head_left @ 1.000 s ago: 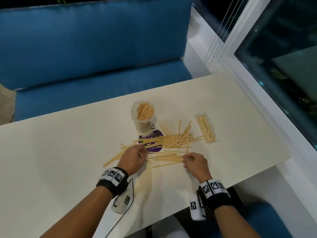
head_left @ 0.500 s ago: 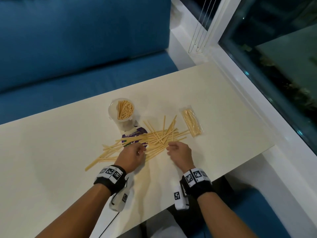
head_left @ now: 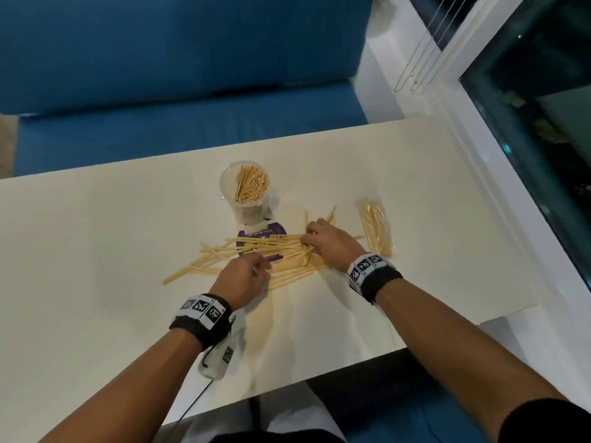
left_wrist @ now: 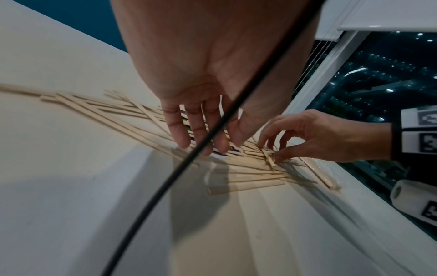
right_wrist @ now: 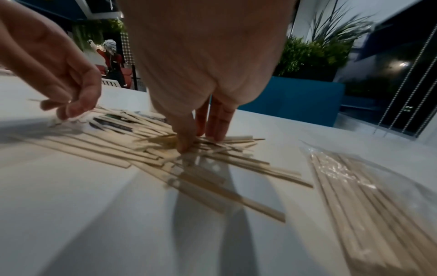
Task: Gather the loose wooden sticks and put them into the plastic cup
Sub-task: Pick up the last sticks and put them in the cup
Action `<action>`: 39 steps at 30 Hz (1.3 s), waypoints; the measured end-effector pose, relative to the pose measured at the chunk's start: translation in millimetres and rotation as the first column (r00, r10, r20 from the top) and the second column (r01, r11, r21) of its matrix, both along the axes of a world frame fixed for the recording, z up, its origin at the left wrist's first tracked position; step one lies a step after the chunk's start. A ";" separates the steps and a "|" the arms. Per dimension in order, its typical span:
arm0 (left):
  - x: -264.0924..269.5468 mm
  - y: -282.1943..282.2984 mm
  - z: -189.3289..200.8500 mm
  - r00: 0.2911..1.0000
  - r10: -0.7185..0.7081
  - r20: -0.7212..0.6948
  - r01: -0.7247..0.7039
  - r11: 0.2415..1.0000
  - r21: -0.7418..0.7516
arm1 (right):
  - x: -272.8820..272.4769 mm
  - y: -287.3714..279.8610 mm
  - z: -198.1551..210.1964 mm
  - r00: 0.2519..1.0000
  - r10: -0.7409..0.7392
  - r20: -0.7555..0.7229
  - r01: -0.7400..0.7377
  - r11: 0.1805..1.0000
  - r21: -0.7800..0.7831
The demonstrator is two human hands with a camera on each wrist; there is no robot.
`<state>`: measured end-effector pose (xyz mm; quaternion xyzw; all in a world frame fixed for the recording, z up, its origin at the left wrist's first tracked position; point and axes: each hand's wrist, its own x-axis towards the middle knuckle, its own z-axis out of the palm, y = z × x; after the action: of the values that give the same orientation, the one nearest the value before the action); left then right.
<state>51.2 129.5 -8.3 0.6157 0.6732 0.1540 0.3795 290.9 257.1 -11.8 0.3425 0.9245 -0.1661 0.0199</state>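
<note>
Several loose wooden sticks (head_left: 224,260) lie fanned across the white table (head_left: 96,251), partly over a purple round card (head_left: 260,235). Behind them stands the clear plastic cup (head_left: 244,190), upright and holding a bunch of sticks. My left hand (head_left: 256,266) is at the pile's near side, and its straight fingers (left_wrist: 179,138) touch the sticks (left_wrist: 132,119). At the pile's right end my right hand (head_left: 308,241) has curled fingers, and its thumb and fingertips (left_wrist: 281,158) pinch stick ends (right_wrist: 165,147).
A sealed clear packet of sticks (head_left: 377,228) lies to the right of my right hand, also seen in the right wrist view as the packet (right_wrist: 369,196). The white window frame (head_left: 499,193) borders the table's right edge. A blue bench (head_left: 192,123) runs behind it.
My right hand has moved from the pile's near edge to its right end and taken hold of stick ends. My left hand has stayed at the near side. The sticks lie bunched more closely.
</note>
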 end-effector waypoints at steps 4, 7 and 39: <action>-2.9 -3.9 -1.0 0.999 0.050 -0.004 -0.050 0.999 -0.002 | -2.8 3.8 -7.7 0.994 0.039 -0.102 -0.035 0.999 0.041; -2.4 -5.9 -2.6 0.997 0.076 -0.012 -0.076 0.997 0.000 | -4.5 3.7 -11.4 0.993 0.064 -0.098 -0.052 0.992 0.117; -2.1 -8.6 -6.7 0.947 0.316 0.058 -0.316 0.949 -0.009 | -22.8 -8.1 -4.0 0.986 0.106 0.127 -0.100 0.994 -0.049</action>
<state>49.1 120.9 -15.1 0.4953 0.7516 0.2309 0.3694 268.1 249.0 -15.8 0.3037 0.9340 -0.1620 0.0954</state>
